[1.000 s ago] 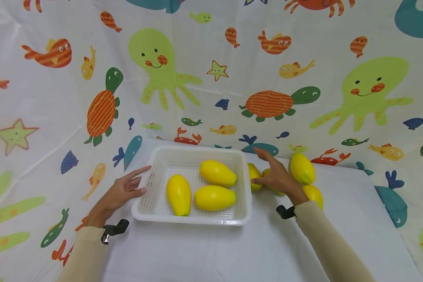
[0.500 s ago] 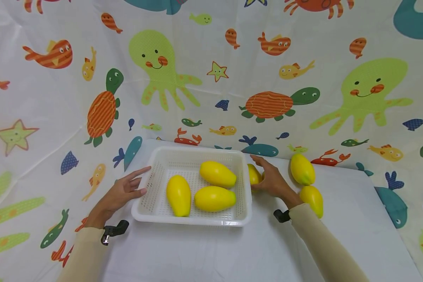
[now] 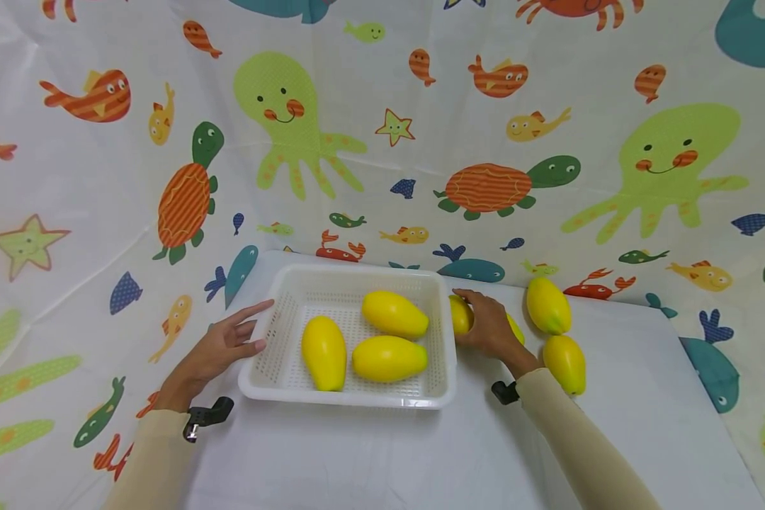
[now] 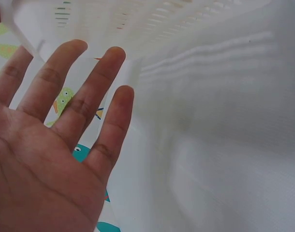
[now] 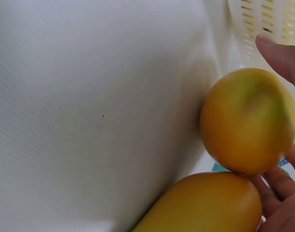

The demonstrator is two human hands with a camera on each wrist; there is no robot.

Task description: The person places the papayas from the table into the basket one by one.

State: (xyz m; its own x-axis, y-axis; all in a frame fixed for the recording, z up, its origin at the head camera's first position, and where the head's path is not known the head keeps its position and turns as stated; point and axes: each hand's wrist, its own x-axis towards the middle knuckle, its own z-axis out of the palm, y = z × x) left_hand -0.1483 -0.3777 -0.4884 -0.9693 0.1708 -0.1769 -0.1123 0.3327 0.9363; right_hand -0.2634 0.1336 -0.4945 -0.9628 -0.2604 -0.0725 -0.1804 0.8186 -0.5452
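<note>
A white perforated plastic basket (image 3: 347, 401) holds three yellow papayas, one lying lengthwise on the left (image 3: 323, 354) and two on the right. At its left wall is my left hand (image 3: 219, 354), fingers spread and loosely bent, fingertips right at the rim. My right hand (image 3: 492, 329) curls round another papaya (image 3: 462, 316) just outside the basket's right wall. In the right wrist view, the thumb (image 5: 283, 60) lies over one side of this papaya (image 5: 249, 121) and the fingers behind the other. A second papaya (image 5: 205, 205) touches it, partly hidden by the hand in the head view.
Two more papayas, one farther back (image 3: 548, 306) and one nearer (image 3: 564, 364), lie to the right of my right hand. A white cloth (image 3: 357, 460) covers the table. Behind and at the left hangs a curtain (image 3: 370, 85) printed with sea animals.
My right hand has come down and slightly left, its fingers closing round the papaya beside the basket. The papayas by the right forearm show more fully. The left hand stays put.
</note>
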